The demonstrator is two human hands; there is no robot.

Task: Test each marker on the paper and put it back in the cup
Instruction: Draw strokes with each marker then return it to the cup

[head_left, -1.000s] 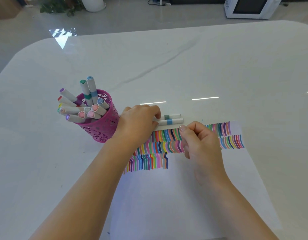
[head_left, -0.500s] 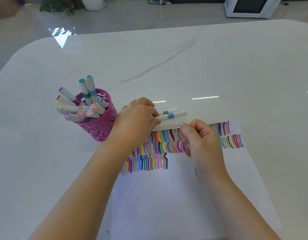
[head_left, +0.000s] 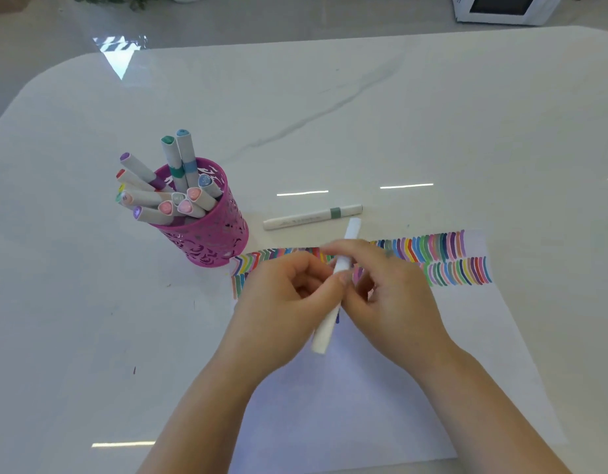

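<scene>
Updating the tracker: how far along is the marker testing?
Done: rows of colored strokes on the paper; many markers stand in the pink cup. In hand: left hand and right hand hold a white marker over it. Left: that one, plus the green-banded marker lying on the table.

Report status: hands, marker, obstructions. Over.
Left hand and right hand grip one white marker above paper. Green-banded marker lies on table, outside pink cup. Nothing between hands and cup.

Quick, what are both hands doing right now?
Left hand: pinching the white marker at its middle.
Right hand: gripping the same marker nearer its far end; motion blur hides the finger detail.
</scene>
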